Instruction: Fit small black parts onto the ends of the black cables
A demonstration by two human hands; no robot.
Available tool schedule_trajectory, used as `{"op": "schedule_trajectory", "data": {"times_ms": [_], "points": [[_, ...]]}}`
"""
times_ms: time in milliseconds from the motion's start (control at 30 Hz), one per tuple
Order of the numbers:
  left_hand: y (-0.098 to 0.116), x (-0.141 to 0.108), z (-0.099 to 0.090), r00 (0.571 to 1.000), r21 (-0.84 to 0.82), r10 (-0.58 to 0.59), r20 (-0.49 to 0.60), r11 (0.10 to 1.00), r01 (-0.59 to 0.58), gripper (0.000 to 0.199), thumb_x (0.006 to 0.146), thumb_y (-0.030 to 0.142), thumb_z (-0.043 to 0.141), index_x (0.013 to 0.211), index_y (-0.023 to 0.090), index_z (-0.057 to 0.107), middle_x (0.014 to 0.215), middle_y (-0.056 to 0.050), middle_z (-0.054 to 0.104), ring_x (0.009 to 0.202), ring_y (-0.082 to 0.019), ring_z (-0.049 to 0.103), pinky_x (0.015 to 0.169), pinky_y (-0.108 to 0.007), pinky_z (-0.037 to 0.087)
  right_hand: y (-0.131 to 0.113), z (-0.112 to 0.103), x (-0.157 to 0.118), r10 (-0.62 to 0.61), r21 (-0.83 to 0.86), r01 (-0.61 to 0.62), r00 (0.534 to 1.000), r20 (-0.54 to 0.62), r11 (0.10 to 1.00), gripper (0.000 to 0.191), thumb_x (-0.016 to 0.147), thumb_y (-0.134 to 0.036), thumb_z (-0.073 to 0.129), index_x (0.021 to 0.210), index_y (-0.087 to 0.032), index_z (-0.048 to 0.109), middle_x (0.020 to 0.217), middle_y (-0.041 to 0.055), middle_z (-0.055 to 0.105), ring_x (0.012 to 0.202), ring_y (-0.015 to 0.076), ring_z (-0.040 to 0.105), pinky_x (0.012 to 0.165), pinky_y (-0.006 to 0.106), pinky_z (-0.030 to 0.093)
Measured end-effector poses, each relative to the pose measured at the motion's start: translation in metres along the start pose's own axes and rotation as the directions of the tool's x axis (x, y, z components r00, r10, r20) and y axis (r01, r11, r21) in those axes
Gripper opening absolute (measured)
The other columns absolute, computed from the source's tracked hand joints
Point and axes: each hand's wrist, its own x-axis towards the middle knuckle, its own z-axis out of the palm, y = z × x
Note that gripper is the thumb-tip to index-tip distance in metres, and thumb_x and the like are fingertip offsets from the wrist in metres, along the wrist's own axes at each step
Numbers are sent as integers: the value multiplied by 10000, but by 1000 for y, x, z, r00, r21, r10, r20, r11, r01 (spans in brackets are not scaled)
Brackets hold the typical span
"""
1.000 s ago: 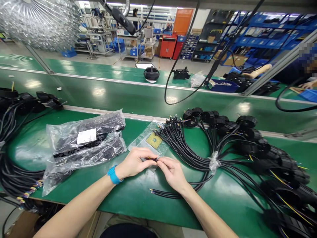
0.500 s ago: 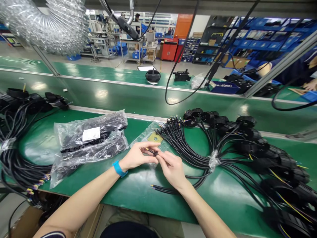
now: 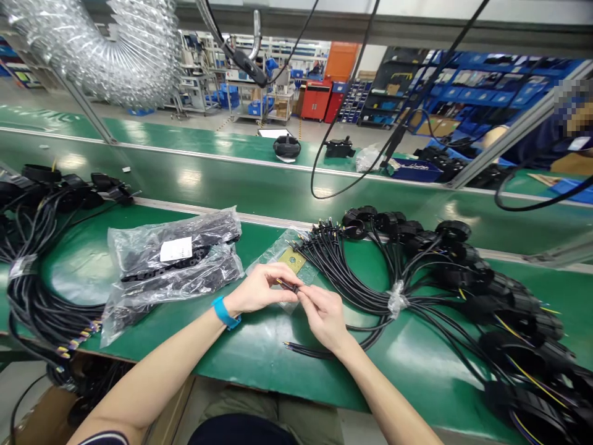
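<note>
Your left hand (image 3: 256, 292) and right hand (image 3: 323, 318) meet, fingertips (image 3: 283, 277) closed, pinching a slim black cable end (image 3: 290, 286) with a yellow-tipped wire. It sits just above a clear plastic sleeve (image 3: 278, 247) on the glossy green workbench (image 3: 241, 364), beside a film-wrapped bundle of black rubbery cables (image 3: 365, 290).
</note>
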Motion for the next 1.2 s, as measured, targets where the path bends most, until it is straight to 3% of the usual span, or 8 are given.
{"op": "schedule_trajectory", "data": {"times_ms": [200,300,433,533,767,967,1067,1200], "points": [[0,4,-7,999,3,24,-45,1000,-24,404,786,267,723,1152,109,659,1036,-102,620,934,-152,591,859,-288,485,5,-2,6,108,133,-105,994,-14,986,82,886,-137,575,886,-143,657,836,25,630,729,89,581,651,201,454],[-2,6,-35,959,316,24,-283,946,70,341,879,348,616,1147,140,644,1011,-67,631,894,-133,592,813,-266,476,-1,-15,22,26,-63,-35,991,-128,997,118,853,-110,609,959,-137,654,811,33,606,668,89,534,601,226,421],[-20,1,-84,867,848,58,-494,252,466,283,941,327,494,803,131,645,876,-67,581,855,-202,551,711,-327,390,1,-39,64,-116,-343,24,961,-251,939,142,855,-157,629,989,-129,665,878,47,619,762,107,560,703,247,436],[-39,-3,-102,835,835,-20,-550,8,550,210,918,290,513,851,134,636,942,-76,547,869,-224,541,683,-331,376,32,-42,92,-173,-642,-15,958,-229,767,207,904,-277,580,981,-128,699,899,85,602,841,168,528,737,300,408],[-57,-5,-104,892,893,-52,-450,-46,448,221,927,306,500,994,187,673,998,-93,486,889,-228,492,674,-320,352,103,-22,86,316,-758,-235,948,-41,608,419,966,-435,446,1034,-125,719,1041,123,572,959,249,474,814,379,368],[-61,-4,-102,927,928,-45,-372,-46,370,289,959,309,437,851,133,639,977,-106,516,955,-243,462,706,-345,351,18,-38,47,100,-560,-34,991,87,828,315,933,-397,536,1082,-148,659,1071,82,564,995,196,478,875,346,368],[-62,-3,-99,916,916,-30,-399,-47,398,235,953,268,446,979,119,625,985,-109,523,972,-248,459,702,-334,363,-24,-43,12,194,-370,15,830,523,929,319,856,-487,619,992,-200,650,1056,36,550,961,175,483,837,320,377],[-63,-3,-99,906,907,-56,-420,-66,417,288,958,239,423,1126,89,602,991,-118,517,962,-257,466,754,-337,387,-35,-39,-30,330,-383,-82,688,646,920,227,836,-372,663,900,-174,571,929,18,545,867,168,468,763,314,361]]}}
